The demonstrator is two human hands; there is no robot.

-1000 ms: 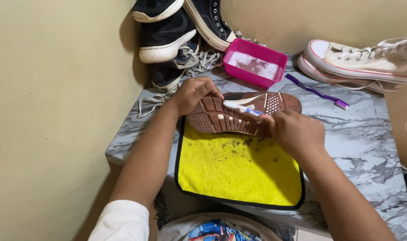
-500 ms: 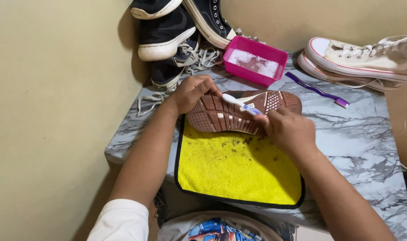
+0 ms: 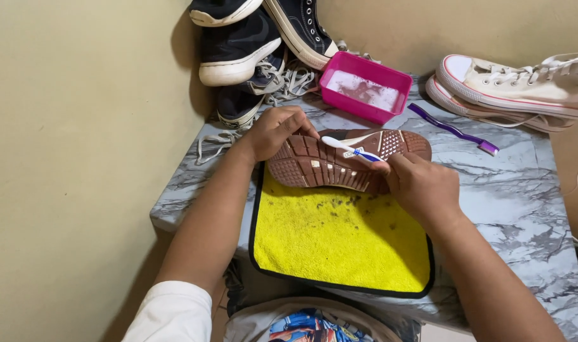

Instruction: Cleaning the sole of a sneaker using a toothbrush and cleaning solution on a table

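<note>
A brown shoe (image 3: 314, 166) lies on its side with the ridged sole facing me, at the far edge of a yellow cloth (image 3: 339, 237). My left hand (image 3: 273, 132) grips the shoe's heel end from above. My right hand (image 3: 422, 187) holds a white and blue toothbrush (image 3: 346, 147), whose head rests on the middle of the sole. Dark crumbs of dirt dot the cloth just below the shoe.
The cloth lies on a grey marble-patterned table (image 3: 510, 190). A pink tub (image 3: 365, 87) with white foam stands behind the shoe, a purple toothbrush (image 3: 452, 130) to its right. Black sneakers (image 3: 244, 47) with loose laces pile in the corner; white sneakers (image 3: 517, 85) lie at the far right.
My right hand has moved the toothbrush back and forth over the sole; the brush head now sits slightly higher and further left. The left hand keeps its grip.
</note>
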